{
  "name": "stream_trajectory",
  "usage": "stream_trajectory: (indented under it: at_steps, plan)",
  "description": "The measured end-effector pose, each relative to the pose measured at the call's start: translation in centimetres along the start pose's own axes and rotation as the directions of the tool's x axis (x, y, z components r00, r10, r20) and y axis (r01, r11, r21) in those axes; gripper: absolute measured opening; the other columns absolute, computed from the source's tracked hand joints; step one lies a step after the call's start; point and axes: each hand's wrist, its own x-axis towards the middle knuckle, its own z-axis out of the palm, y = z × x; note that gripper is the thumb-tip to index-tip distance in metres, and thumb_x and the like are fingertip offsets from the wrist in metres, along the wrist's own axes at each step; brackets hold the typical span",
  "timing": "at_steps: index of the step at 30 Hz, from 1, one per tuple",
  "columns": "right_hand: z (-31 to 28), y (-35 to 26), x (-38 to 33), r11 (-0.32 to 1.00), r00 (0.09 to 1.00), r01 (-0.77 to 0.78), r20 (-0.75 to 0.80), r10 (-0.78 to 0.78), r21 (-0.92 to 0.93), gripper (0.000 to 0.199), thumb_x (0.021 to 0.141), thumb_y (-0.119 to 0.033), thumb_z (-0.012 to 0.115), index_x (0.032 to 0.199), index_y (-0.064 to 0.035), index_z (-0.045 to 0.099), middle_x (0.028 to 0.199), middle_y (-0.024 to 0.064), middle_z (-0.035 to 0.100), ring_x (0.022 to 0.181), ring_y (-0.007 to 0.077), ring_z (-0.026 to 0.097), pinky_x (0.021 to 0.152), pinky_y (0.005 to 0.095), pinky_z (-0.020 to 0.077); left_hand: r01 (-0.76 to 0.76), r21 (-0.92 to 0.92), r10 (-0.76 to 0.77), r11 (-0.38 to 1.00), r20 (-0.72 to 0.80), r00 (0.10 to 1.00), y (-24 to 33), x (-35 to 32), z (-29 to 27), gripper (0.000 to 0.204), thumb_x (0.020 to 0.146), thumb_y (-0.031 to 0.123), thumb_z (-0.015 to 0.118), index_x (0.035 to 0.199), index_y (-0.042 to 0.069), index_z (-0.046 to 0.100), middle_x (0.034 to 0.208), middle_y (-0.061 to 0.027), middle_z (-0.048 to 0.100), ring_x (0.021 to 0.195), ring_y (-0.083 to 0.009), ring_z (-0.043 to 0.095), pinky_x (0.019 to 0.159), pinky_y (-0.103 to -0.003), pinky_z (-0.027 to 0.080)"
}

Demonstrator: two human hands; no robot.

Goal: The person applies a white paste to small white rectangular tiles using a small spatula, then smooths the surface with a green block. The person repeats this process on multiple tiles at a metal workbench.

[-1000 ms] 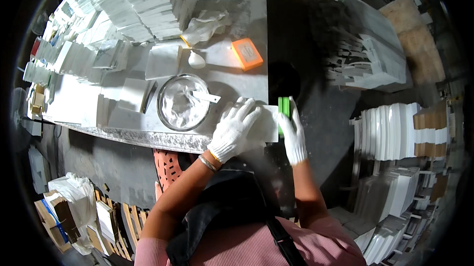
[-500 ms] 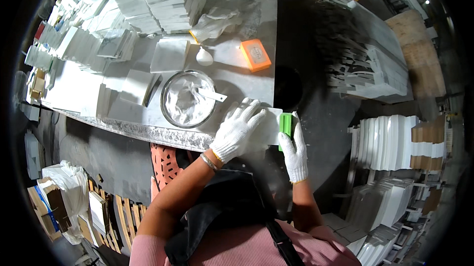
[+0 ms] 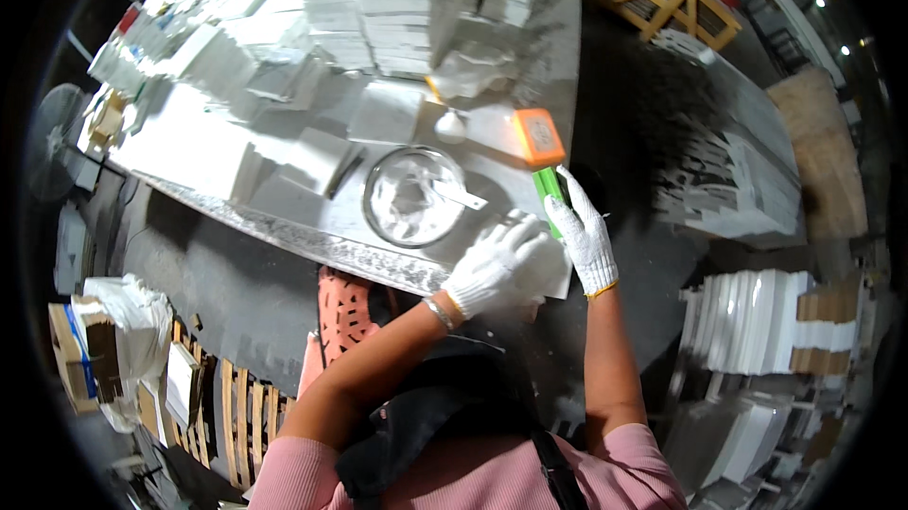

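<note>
At frame centre, my left hand (image 3: 492,269) presses flat, fingers together, on a white slab (image 3: 553,269); my right hand (image 3: 582,236) is clamped on a green tool (image 3: 547,190).

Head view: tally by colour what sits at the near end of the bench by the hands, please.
White, gloved left hand, gloved right hand and the flat piece under the left hand: 3
Green, tool in the right hand: 1
Orange, block: 1
Clear, round bowl: 1
Total: 6
</note>
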Motion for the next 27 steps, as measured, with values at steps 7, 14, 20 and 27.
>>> stream_trajectory:
  at_steps: [7,14,20,27]
  plan:
    - [3.5,-1.9,2.8,0.835,0.974,0.194,-0.004,-0.228,-0.515,0.054,0.099,-0.043,0.064,0.139,-0.007,0.058,0.132,0.0191,0.064,0.119,0.0363,0.063,0.098,0.0422,0.051,-0.027,-0.077,0.025,0.997,-0.036,0.999,0.0,-0.6,-0.3,0.103,0.063,0.047,0.087,0.149,0.008,0.045,0.15,-0.0183,0.045,0.143,-0.0394,0.04,0.116,-0.053,0.036]
    - [7.8,-9.7,2.7,0.49,0.96,0.278,0.226,-0.164,-0.826,0.041,0.088,-0.051,0.07,0.099,-0.0132,0.078,0.104,0.0097,0.072,0.098,0.0288,0.068,0.081,0.0413,0.0562,-0.037,-0.027,0.038,0.999,0.018,0.999,-0.8,-0.8,1.8,0.087,0.073,0.053,0.079,0.144,0.01,0.052,0.144,-0.0191,0.053,0.136,-0.0397,0.048,0.117,-0.05,0.034]
    - [9.9,-6.3,5.4,0.401,0.945,0.325,0.306,-0.112,-0.856,0.038,0.089,-0.043,0.067,0.098,-0.008,0.077,0.1,0.0123,0.073,0.094,0.03,0.072,0.078,0.0433,0.0589,-0.083,-0.187,0.057,0.979,-0.143,0.988,-1.5,-1.0,2.4,0.088,0.073,0.046,0.081,0.144,0.005,0.05,0.139,-0.0238,0.055,0.136,-0.0431,0.046,0.116,-0.05,0.035]
    - [1.0,-5.7,1.2,0.916,0.996,0.038,0.089,-0.003,-0.398,0.023,0.095,-0.027,0.067,0.106,-0.0078,0.071,0.086,0.013,0.073,0.074,0.026,0.071,0.067,0.0381,0.0547,-0.065,-0.015,0.063,0.998,-0.087,0.994,-0.3,-0.5,0.3,0.08,0.074,0.033,0.078,0.144,0.008,0.048,0.155,-0.0147,0.042,0.143,-0.037,0.041,0.112,-0.053,0.041]
